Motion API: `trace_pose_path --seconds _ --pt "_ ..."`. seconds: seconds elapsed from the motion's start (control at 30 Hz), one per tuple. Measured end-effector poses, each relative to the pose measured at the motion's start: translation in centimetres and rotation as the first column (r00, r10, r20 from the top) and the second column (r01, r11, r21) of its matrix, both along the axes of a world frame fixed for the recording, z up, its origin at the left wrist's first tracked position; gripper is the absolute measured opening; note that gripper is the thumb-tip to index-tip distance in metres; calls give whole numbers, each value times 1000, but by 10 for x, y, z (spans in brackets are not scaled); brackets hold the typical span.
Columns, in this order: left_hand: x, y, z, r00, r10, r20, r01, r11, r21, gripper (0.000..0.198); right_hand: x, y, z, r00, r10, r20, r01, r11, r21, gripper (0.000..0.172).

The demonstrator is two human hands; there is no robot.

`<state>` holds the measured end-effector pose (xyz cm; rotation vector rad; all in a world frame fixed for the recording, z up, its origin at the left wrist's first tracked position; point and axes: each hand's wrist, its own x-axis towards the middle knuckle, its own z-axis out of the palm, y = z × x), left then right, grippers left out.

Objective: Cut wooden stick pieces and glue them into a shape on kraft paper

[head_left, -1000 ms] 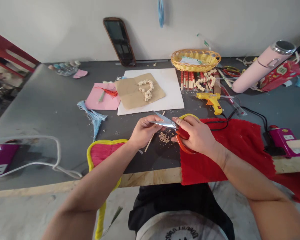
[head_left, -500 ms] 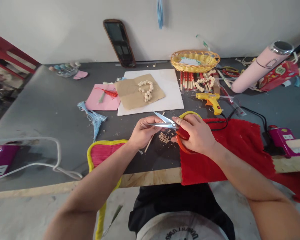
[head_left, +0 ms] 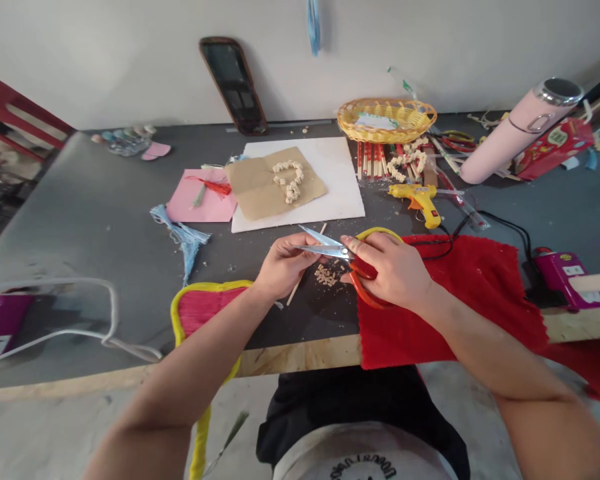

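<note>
In my right hand (head_left: 397,270) is a pair of scissors (head_left: 333,248) with red and yellow handles, its blades parted and pointing left. My left hand (head_left: 285,263) is closed in a pinch right at the blades; whatever sits between its fingertips is too small or hidden to name. A thin wooden stick (head_left: 295,291) slants beneath the left fingers and appears to lie on the table. Below the scissors is a small heap of short cut stick pieces (head_left: 326,275), with crumbs scattered around.
Behind the hands, brown paper (head_left: 253,193) bearing a curved row of pieces lies on a white board (head_left: 345,200). A yellow glue gun (head_left: 420,200), a wicker basket (head_left: 347,127) and a pink flask (head_left: 520,137) stand at right. Red cloth (head_left: 460,300) hangs over the table edge.
The scissor blades have drawn slightly closer together. The whole view has shifted a little; both hands stay in nearly the same place.
</note>
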<state>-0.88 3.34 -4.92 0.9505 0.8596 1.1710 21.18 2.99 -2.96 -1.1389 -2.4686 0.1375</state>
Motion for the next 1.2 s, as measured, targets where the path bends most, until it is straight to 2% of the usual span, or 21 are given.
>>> trace_pose_path --seconds 0.13,0.3,0.43,0.57,0.67,0.8,1.2 --pt "2 -1 5 1000 -10 28 11 1000 -29 17 -1 -1 -3 999 -23 -29 23 1000 14 58" --pt "3 0 10 1000 -21 15 22 999 -31 19 -3 2 -6 976 -40 -214 17 994 -109 54" --pt "2 1 10 1000 -4 -4 4 999 -51 19 -3 7 -8 956 -66 -287 31 992 -126 52" --pt "1 2 8 1000 29 -10 -29 998 -51 20 -1 7 -7 965 -33 -259 5 994 -107 54" --pt "1 3 7 998 55 21 -54 998 -23 20 -1 5 -4 987 1 -162 -9 999 -47 60" --pt "1 3 5 997 59 49 -59 998 -8 20 -1 3 -3 998 -1 -55 3 1000 23 59" --pt "0 1 3 997 66 35 -65 997 -28 20 -1 5 -8 999 -21 -31 24 996 88 51"
